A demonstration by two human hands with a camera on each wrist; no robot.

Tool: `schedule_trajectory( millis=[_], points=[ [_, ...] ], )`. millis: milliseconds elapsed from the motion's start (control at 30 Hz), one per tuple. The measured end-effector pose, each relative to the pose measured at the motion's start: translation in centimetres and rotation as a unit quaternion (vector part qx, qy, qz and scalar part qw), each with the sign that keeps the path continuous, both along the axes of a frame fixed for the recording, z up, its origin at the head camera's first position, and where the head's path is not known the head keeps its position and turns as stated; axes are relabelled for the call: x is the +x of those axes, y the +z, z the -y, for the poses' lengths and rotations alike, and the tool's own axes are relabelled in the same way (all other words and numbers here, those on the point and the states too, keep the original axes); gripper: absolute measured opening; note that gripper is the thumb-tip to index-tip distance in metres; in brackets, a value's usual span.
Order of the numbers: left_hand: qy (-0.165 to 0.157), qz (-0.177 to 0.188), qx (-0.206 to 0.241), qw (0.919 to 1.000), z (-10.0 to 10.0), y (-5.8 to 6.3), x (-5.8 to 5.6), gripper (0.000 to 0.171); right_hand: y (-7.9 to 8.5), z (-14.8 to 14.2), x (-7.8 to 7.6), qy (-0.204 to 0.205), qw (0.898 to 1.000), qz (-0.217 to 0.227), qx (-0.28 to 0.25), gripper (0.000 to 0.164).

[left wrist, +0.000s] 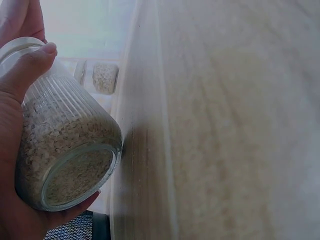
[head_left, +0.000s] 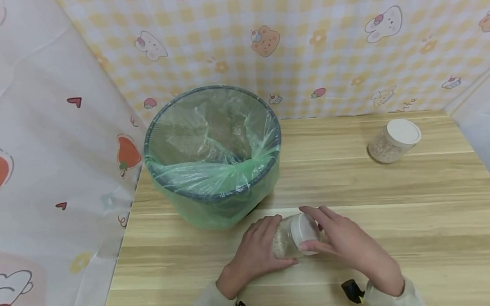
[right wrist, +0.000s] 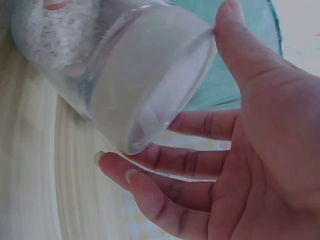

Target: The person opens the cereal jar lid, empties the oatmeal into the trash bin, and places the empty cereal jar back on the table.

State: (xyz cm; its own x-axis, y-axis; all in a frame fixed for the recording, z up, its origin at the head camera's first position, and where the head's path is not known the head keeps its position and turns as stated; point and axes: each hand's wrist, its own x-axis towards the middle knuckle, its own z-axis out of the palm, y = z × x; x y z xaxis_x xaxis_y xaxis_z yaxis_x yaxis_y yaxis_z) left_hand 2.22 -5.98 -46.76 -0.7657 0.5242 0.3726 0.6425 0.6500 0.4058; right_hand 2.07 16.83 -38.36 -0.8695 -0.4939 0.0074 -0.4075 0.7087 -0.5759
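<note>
The left hand (head_left: 255,249) grips a tilted jar (head_left: 284,241); the right hand (head_left: 348,241) pinches its lid (head_left: 305,229) (still on; loosening or tightening, unclear). The far jar (head_left: 384,149) sits capped, untouched.

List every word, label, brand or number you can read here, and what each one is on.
"life", probably, small and slanted: printed on the checked cloth, lower right.
Squiggles on the white cloth at left: no readable letters.
Held jar, far jar and green-bagged bin: no text or number visible.
</note>
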Motion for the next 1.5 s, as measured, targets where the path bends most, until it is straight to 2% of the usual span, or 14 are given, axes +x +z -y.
schedule_trajectory(
  millis=[133, 267, 467, 700, 800, 933, 1033, 1133, 1367, 1500],
  points=[
    [-0.002, -0.004, -0.004, 1.0, 0.0, 0.0, -0.1, 0.096, 0.2, 0.3, 0.0, -0.016, 1.0, 0.026, 0.006, 0.071],
    [-0.004, -0.009, -0.008, 0.9999, 0.0, 0.1, -0.2, 0.095, 0.6, 0.1, 0.0, -0.001, 1.0, 0.031, -0.001, 0.071],
    [-0.003, -0.009, -0.012, 0.9999, 0.0, 0.2, -0.2, 0.095, 0.7, -0.3, -0.2, 0.055, 0.998, -0.025, -0.003, 0.072],
    [-0.003, -0.014, -0.007, 0.9999, 0.1, 0.0, -0.1, 0.095, 0.5, -0.5, -0.2, 0.11, 0.99, -0.087, -0.015, 0.077],
    [-0.002, -0.008, -0.002, 1.0, 0.1, -0.2, -0.1, 0.095, 0.4, -0.4, -0.1, 0.097, 0.993, -0.067, -0.027, 0.077],
    [0.0, 0.002, -0.003, 1.0, 0.1, -0.2, -0.1, 0.095, 0.4, -0.2, 0.0, 0.04, 0.999, 0.002, -0.032, 0.077],
    [-0.002, 0.006, -0.006, 1.0, 0.0, 0.0, 0.0, 0.094, 0.5, -0.1, 0.2, 0.004, 0.999, 0.044, -0.02, 0.078],
    [-0.004, 0.006, -0.009, 0.9999, 0.0, 0.2, 0.1, 0.094, 0.6, -0.1, 0.3, -0.004, 0.998, 0.06, -0.013, 0.076],
    [-0.004, -0.003, -0.011, 0.9999, -0.1, 0.1, 0.0, 0.096, 0.7, -0.5, 0.1, 0.044, 0.998, 0.021, -0.031, 0.07],
    [-0.003, -0.004, -0.009, 1.0, -0.1, -0.1, 0.0, 0.096, 0.7, -0.8, -0.1, 0.081, 0.996, -0.022, -0.029, 0.074]
  ],
)
